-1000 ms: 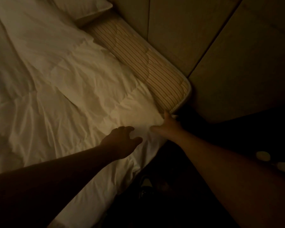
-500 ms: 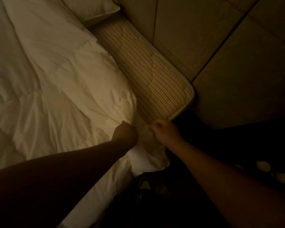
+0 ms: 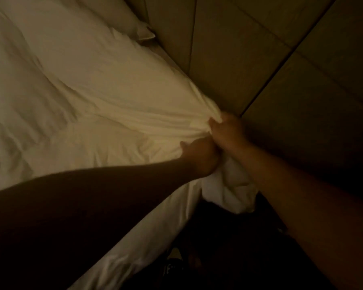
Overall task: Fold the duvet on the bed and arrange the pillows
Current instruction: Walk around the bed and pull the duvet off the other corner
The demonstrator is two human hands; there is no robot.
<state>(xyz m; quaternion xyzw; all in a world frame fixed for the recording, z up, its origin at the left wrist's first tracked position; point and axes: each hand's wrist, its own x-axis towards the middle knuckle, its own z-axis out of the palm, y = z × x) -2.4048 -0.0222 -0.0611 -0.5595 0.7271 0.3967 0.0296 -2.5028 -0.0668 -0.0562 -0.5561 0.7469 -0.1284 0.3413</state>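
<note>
Your bed runs from seven o'clock up to twelve, its white side dropping to the dark floor. On it lies the rumpled duvet, bunched at its three o'clock corner, and a pillow at twelve.

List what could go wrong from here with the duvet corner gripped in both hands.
1. Both the left hand and right hand bunch one corner of the duvet; pulling may drag it askew instead of folding cleanly.
2. A loose tail hangs past the bed edge toward the dark floor and may trail there.
3. The pillow touches the duvet's far end; a hard tug may shift it.
</note>
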